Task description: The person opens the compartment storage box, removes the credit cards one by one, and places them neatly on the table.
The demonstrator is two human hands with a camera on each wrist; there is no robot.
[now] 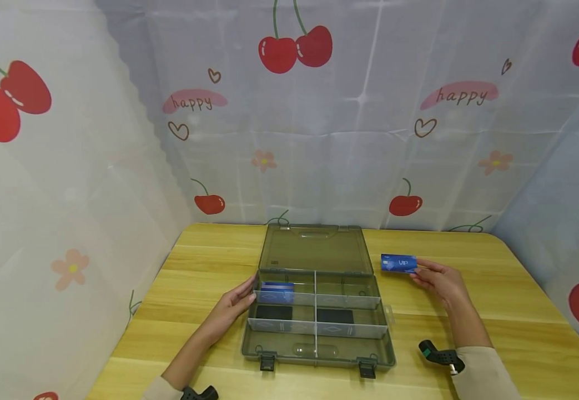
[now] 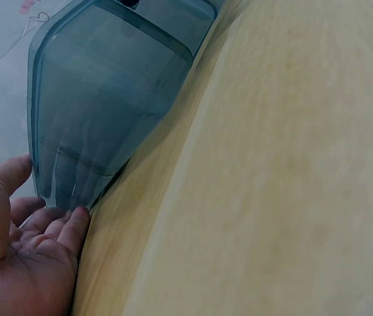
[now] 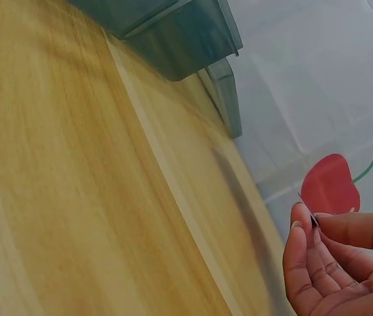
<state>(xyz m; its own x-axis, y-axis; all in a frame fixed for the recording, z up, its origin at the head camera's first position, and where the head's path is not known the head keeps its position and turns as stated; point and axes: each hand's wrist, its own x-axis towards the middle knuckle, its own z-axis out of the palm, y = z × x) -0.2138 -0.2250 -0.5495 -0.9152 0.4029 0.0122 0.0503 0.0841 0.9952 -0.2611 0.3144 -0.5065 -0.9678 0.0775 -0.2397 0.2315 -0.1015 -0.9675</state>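
On the wooden table lies an open, translucent grey storage box, split into compartments by clear dividers. My left hand holds its left side, thumb at the rim and fingers against the outer wall; the left wrist view shows this hand at the box wall. To the right of the lid, my right hand pinches a blue VIP card by its right end. In the right wrist view the card appears edge-on between the thumb and fingertips of this hand.
Blue cards lie in the back left compartment. Dark cards sit in the middle left one, and a similar dark card in the middle right. The lid leans back, near a cherry-printed curtain.
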